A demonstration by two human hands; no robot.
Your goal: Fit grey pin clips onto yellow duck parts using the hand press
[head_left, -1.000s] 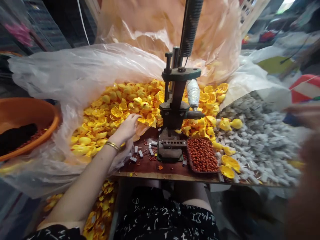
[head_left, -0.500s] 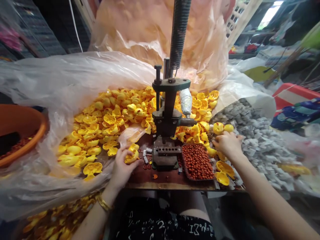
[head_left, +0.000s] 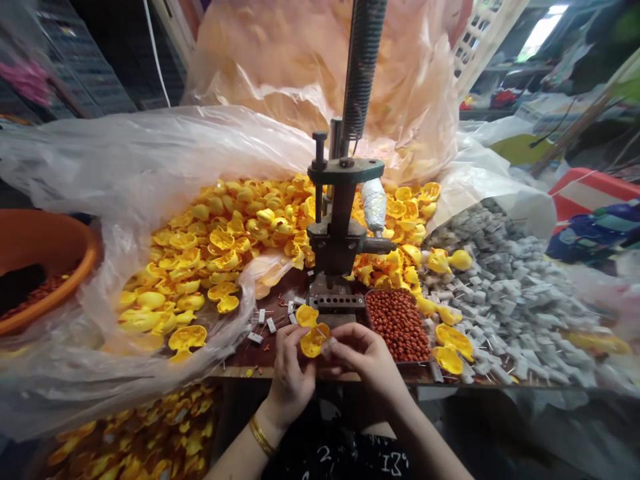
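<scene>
My left hand (head_left: 287, 377) grips a yellow plastic duck shell half (head_left: 309, 341) by its edge, the hollow side facing up. From the right, my right hand (head_left: 367, 360) pinches a small whitish block (head_left: 327, 347) at the shell's larger hollow; its outline is partly hidden by the fingers. Both hands are close together in front of the black hand press (head_left: 336, 243), whose base carries a metal bar with a row of holes (head_left: 338, 302). Several loose grey-white blocks with thin metal pins (head_left: 271, 325) lie on the wooden table left of my left hand.
A tray of reddish-brown beads (head_left: 399, 327) stands right of the press. Yellow shell halves (head_left: 220, 240) are heaped behind and left, on plastic sheeting (head_left: 150, 143). Grey-white blocks (head_left: 520, 300) are piled at right. An orange tub (head_left: 87, 267) stands far left.
My left hand has moved right with a yellow shell, now turned hollow side up. My right hand has come from the grey pile to the shell with a small block. More loose blocks show on the table.
</scene>
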